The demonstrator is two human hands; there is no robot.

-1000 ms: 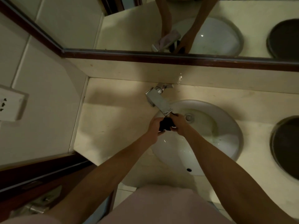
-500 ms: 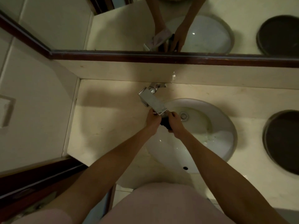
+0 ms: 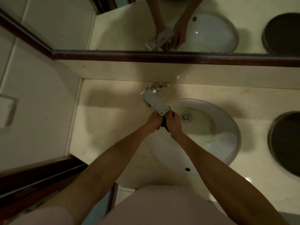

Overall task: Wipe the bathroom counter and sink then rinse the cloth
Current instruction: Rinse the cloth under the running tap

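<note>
A small dark cloth (image 3: pixel 164 122) is bunched between both hands, directly under the spout of the chrome faucet (image 3: pixel 155 103). My left hand (image 3: pixel 154 121) grips its left side and my right hand (image 3: pixel 174 123) grips its right side, fingers curled round it. Both hands hover over the left part of the white oval sink (image 3: pixel 227 138), set in the cream stone counter (image 3: pixel 105 120). The drain (image 3: pixel 186 116) lies just right of my hands. Most of the cloth is hidden by my fingers.
A dark round basin or lid (image 3: pixel 287 143) sits in the counter at the far right. A wood-framed mirror (image 3: pixel 162 26) runs along the back and reflects my hands. A tiled wall (image 3: pixel 32 98) with a white socket plate closes the left side.
My hands with the cloth have crept up closer under the faucet spout and pressed nearer together. The camera view has shifted slightly.
</note>
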